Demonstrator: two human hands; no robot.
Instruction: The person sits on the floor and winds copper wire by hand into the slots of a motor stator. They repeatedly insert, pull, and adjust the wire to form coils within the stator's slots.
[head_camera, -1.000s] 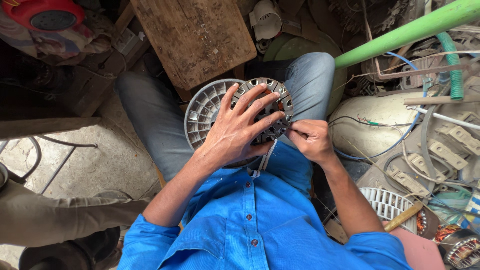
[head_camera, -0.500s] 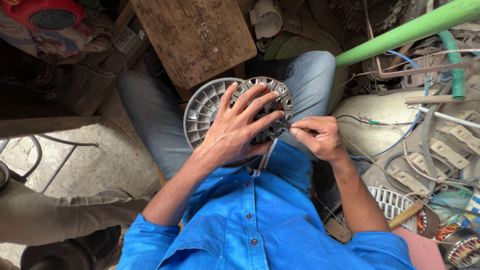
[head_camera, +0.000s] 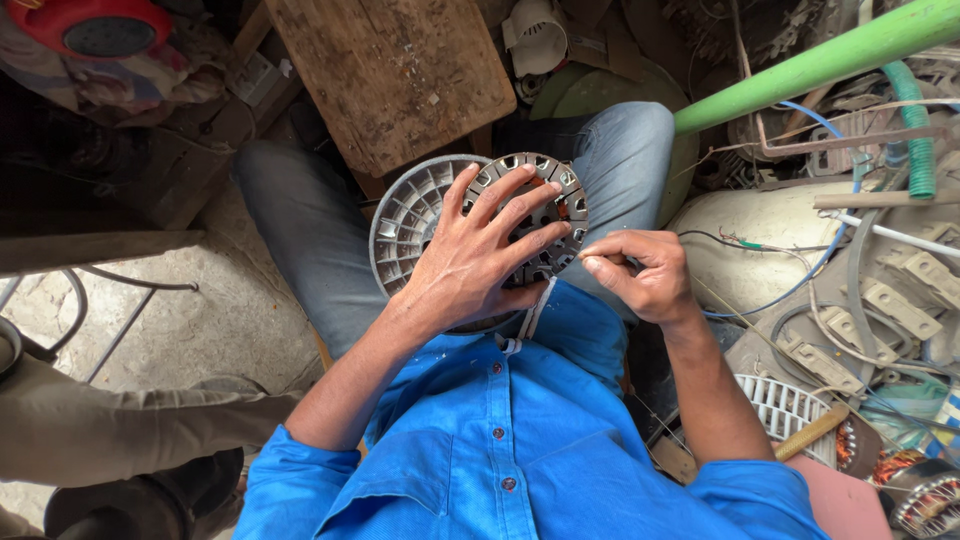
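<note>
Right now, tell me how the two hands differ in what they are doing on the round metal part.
The left hand lies flat with fingers spread over the slotted metal stator; the right hand is curled, fingertips pinched together at the stator's edge. The left hand covers much of the stator's face; the right hand barely meets its rim. What the right hand pinches is too thin to tell. Both hands are bare and work over the lap, and both forearms come out of blue sleeves.

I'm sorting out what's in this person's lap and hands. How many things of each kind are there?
Slotted metal stator ring, under the left hand: 1
Grey finned round housing: 1
Thin wire, pinched by the right hand: 1
Pale strip hanging below the ring: 1
Total: 4
</note>
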